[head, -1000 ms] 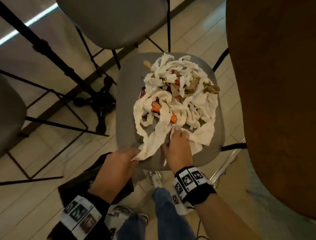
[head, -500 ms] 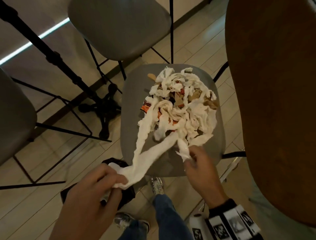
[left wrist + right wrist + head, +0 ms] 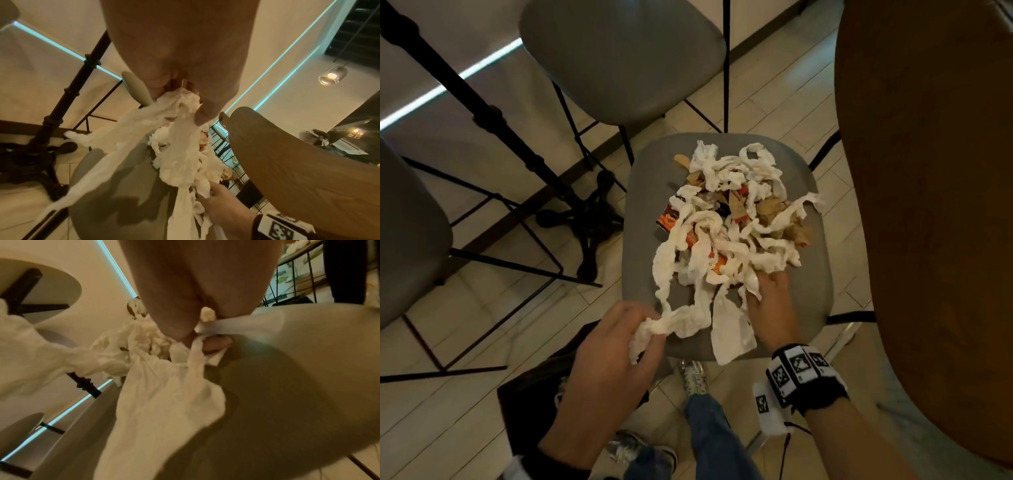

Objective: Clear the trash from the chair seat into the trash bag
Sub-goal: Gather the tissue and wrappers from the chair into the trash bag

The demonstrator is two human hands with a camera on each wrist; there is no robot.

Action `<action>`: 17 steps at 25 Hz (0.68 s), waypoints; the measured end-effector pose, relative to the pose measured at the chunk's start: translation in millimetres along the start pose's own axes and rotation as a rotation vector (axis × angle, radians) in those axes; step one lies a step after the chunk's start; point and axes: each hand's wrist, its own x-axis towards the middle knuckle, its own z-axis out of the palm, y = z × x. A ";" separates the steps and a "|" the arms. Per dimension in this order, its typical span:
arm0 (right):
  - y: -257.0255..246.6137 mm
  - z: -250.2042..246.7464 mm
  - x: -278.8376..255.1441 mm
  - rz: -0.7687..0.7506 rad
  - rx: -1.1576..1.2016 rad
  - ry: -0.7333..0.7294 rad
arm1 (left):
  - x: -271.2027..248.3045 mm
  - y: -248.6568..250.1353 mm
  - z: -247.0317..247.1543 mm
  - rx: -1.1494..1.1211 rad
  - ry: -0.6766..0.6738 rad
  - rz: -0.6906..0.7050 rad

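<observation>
Since half a second ago the right hand [image 3: 768, 308] has gone back onto the chair seat [image 3: 815, 274] at lower centre of the head view, and the left hand [image 3: 616, 346] has come up beside the seat's near-left edge. Left fingers [image 3: 633, 310] are curled tight around the end of a long white tissue strip [image 3: 685, 320]; the strip runs up and right into the trash pile [image 3: 736, 219]. Left wrist view shows thumb and fingers clamped on that bunched paper [image 3: 176, 104]. Right hand: fingers bent down into the pile's near edge, thumb and fingertips [image 3: 216, 344] pinching white tissue [image 3: 164, 386] against the seat. Pile sits mid-seat: white tissue, brown paper scraps, orange wrappers [image 3: 669, 219]. Black trash bag [image 3: 530, 401] hangs at lower left, under the left hand. Brown tabletop [image 3: 928, 205] fills the right side.
</observation>
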 end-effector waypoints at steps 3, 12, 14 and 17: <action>1.3 -7.0 -10.4 -0.003 0.011 -0.028 | 5.9 -3.2 9.4 -0.006 -0.001 0.008; -58.7 -85.6 -74.4 -0.140 0.121 0.132 | 7.0 9.1 -10.6 -0.149 0.122 -0.033; -59.8 -70.4 -72.2 -0.152 0.002 0.099 | 16.9 11.3 0.6 -0.088 0.079 -0.122; -49.0 -21.6 -59.0 0.003 -0.126 -0.116 | 46.2 8.9 32.5 0.015 -0.035 -0.199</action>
